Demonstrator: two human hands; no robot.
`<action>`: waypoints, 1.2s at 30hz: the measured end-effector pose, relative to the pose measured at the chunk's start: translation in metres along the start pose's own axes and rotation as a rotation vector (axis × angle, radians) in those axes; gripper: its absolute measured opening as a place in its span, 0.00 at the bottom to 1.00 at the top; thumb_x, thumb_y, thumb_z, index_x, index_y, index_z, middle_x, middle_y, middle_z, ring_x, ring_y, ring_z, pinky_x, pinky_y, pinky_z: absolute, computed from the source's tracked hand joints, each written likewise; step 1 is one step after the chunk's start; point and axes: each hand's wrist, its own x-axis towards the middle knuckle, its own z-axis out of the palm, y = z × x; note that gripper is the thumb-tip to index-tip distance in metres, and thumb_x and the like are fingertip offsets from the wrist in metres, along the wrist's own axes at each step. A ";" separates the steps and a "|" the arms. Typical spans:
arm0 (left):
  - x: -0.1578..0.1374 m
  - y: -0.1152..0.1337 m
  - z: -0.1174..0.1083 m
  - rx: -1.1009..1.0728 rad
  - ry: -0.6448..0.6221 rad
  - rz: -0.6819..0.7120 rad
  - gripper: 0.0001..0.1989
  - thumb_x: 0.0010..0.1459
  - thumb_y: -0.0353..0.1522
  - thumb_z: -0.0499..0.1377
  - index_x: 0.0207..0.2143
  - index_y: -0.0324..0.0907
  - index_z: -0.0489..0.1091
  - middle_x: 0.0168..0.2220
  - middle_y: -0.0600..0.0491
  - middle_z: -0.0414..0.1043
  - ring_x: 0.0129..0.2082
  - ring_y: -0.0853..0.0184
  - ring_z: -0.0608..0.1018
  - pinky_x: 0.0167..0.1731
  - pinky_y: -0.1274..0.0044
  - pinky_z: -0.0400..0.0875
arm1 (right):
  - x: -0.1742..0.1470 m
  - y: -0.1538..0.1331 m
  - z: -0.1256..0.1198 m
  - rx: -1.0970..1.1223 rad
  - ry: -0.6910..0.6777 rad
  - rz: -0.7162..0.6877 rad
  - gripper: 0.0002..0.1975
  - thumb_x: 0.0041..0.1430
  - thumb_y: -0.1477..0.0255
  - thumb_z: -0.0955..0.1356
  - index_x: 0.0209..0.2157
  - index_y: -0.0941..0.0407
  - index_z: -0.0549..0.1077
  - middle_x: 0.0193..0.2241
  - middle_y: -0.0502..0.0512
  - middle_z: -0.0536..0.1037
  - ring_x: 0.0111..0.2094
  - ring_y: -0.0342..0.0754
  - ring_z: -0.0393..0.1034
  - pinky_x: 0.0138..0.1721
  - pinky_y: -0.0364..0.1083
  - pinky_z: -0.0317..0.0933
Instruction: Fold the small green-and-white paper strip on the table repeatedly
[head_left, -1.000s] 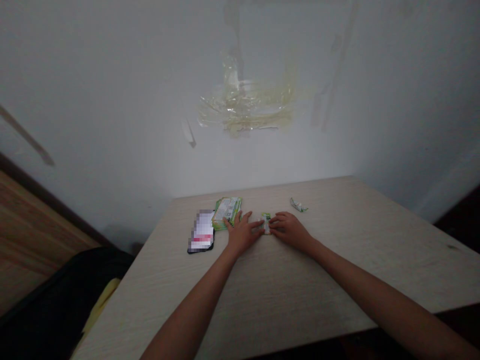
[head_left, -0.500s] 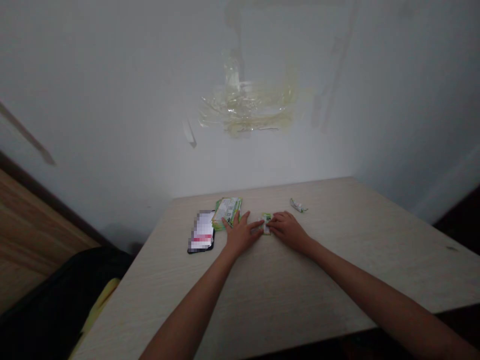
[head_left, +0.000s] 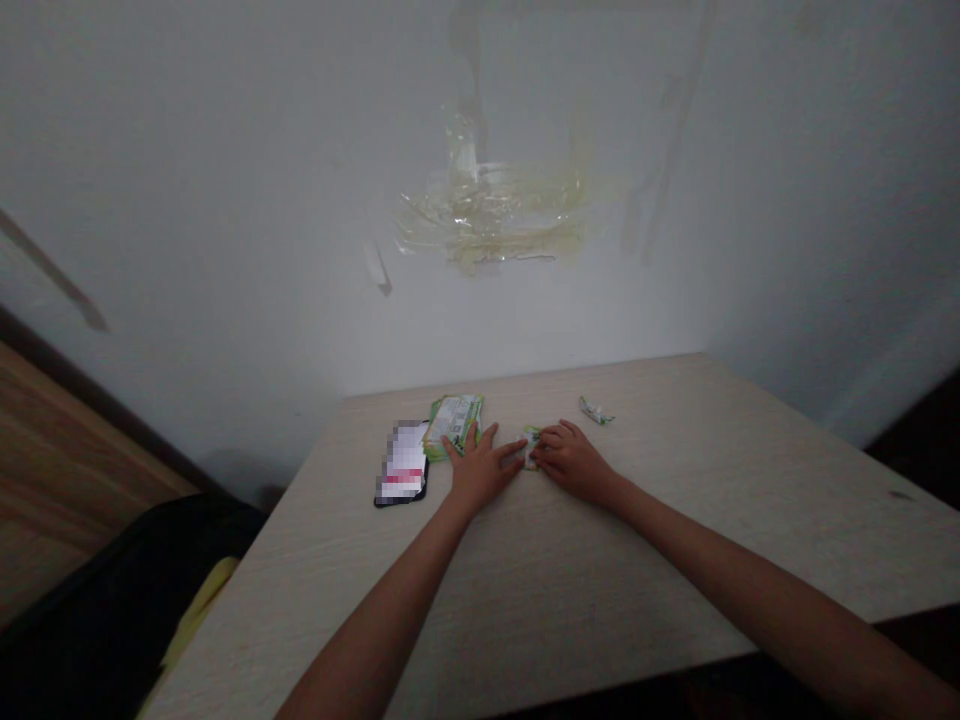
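A small, flat green-and-white plastic wrapper lies on the table between my hands, partly covered by fingers. My left hand rests with fingers spread; its outer fingertips reach the near edge of a pile of green-and-white wrappers, while those on the other side touch the small wrapper's left edge. My right hand has its fingers bunched and pressed on that wrapper's right part. Beyond the right hand lies a narrow, rolled-up green-and-white wrapper.
A phone with a blurred screen lies left of the pile, on the pale wooden table. Behind stands a wall with clear tape on it. A dark item with yellow cloth is beside the table's left edge.
My right hand has shifted slightly left over the small wrapper, covering more of it, with its fingers more bent. My left hand stays almost where it was.
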 end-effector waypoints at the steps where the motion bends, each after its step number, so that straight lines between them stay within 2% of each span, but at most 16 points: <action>1: 0.000 0.000 0.000 -0.002 0.004 0.002 0.21 0.61 0.54 0.49 0.56 0.75 0.63 0.68 0.58 0.54 0.69 0.44 0.48 0.56 0.35 0.28 | -0.001 0.000 0.000 0.010 0.008 -0.011 0.08 0.63 0.71 0.68 0.41 0.50 0.78 0.41 0.55 0.79 0.51 0.53 0.67 0.59 0.61 0.50; 11: -0.001 0.002 -0.002 -0.012 0.004 -0.005 0.20 0.61 0.54 0.50 0.56 0.75 0.64 0.68 0.58 0.55 0.69 0.44 0.49 0.56 0.35 0.29 | -0.004 -0.004 -0.006 0.073 0.024 -0.145 0.10 0.64 0.72 0.66 0.41 0.50 0.79 0.40 0.55 0.79 0.52 0.53 0.67 0.58 0.58 0.54; 19: -0.001 0.001 -0.001 -0.012 0.011 0.004 0.20 0.62 0.53 0.49 0.56 0.75 0.63 0.68 0.58 0.55 0.69 0.44 0.48 0.55 0.34 0.30 | -0.005 -0.005 -0.010 0.118 -0.006 -0.184 0.10 0.64 0.72 0.66 0.43 0.49 0.79 0.42 0.54 0.79 0.53 0.53 0.67 0.57 0.57 0.56; 22: -0.001 0.002 -0.001 -0.006 0.005 -0.005 0.20 0.61 0.53 0.50 0.55 0.75 0.64 0.68 0.59 0.55 0.69 0.45 0.48 0.56 0.35 0.29 | -0.004 -0.005 -0.010 0.163 0.012 -0.152 0.09 0.64 0.71 0.66 0.41 0.50 0.79 0.41 0.55 0.79 0.51 0.53 0.68 0.55 0.56 0.59; 26: -0.001 0.002 -0.002 -0.006 0.005 0.010 0.19 0.62 0.51 0.51 0.55 0.75 0.64 0.68 0.59 0.54 0.69 0.45 0.48 0.56 0.35 0.28 | -0.003 0.002 -0.006 0.231 0.095 -0.030 0.09 0.64 0.73 0.66 0.39 0.53 0.80 0.39 0.57 0.79 0.46 0.50 0.70 0.51 0.53 0.63; 29: 0.000 0.002 -0.003 -0.013 -0.016 0.020 0.18 0.62 0.50 0.52 0.55 0.75 0.64 0.68 0.59 0.54 0.69 0.46 0.48 0.56 0.35 0.28 | -0.003 0.011 -0.001 0.211 0.138 0.059 0.11 0.63 0.75 0.66 0.42 0.54 0.79 0.41 0.59 0.79 0.47 0.52 0.70 0.50 0.54 0.64; 33: -0.001 0.002 -0.005 -0.033 -0.012 0.020 0.17 0.62 0.49 0.52 0.53 0.74 0.67 0.67 0.60 0.56 0.69 0.46 0.50 0.57 0.36 0.27 | -0.004 0.014 0.003 0.180 0.113 0.103 0.12 0.63 0.74 0.66 0.46 0.54 0.78 0.43 0.60 0.78 0.47 0.52 0.69 0.49 0.53 0.64; 36: -0.001 0.001 -0.004 -0.060 0.016 0.027 0.18 0.62 0.52 0.51 0.53 0.72 0.68 0.66 0.59 0.58 0.68 0.46 0.51 0.57 0.36 0.28 | -0.004 0.011 0.000 0.172 0.112 0.118 0.10 0.63 0.74 0.66 0.41 0.55 0.80 0.39 0.60 0.78 0.45 0.52 0.70 0.48 0.52 0.64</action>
